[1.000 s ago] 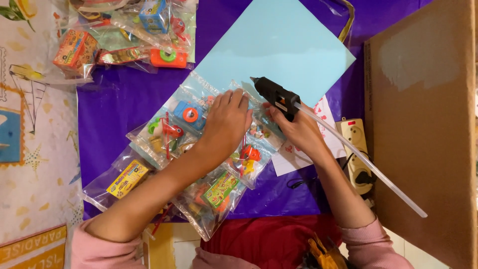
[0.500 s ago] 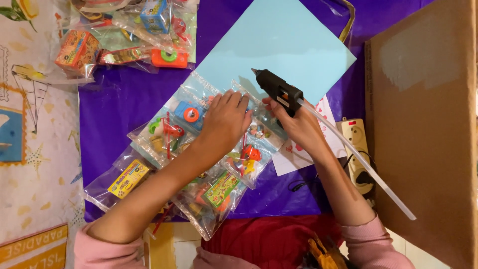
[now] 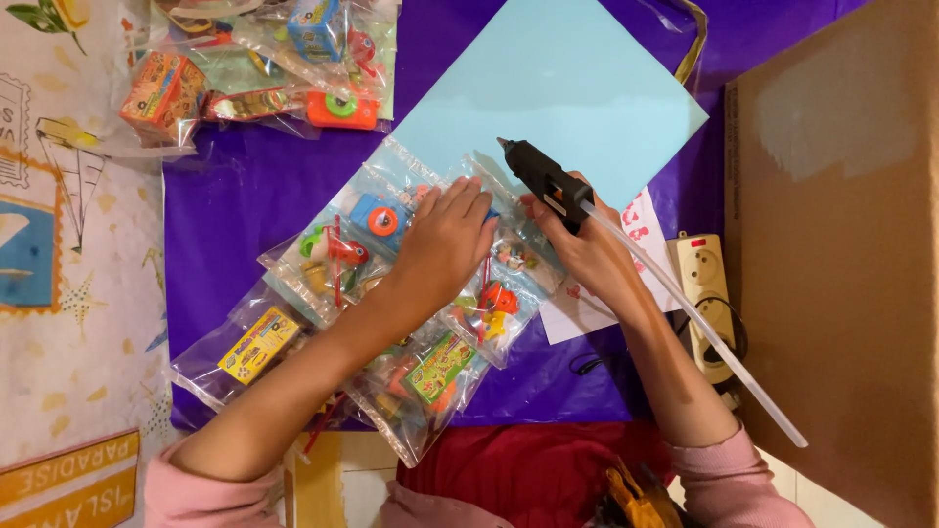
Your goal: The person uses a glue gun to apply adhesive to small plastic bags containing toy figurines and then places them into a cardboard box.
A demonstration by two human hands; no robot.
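- I see a white power strip (image 3: 706, 293) right of the purple tabletop (image 3: 245, 186).
- A brown cardboard sheet (image 3: 841, 264) fills my right edge.
- An orange toy box (image 3: 164, 90) sits top left.

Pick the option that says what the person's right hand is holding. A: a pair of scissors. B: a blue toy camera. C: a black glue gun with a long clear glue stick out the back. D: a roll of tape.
C: the right hand grips a black glue gun with its nozzle over the light blue paper sheet, while the left hand presses flat on the clear plastic toy packets.
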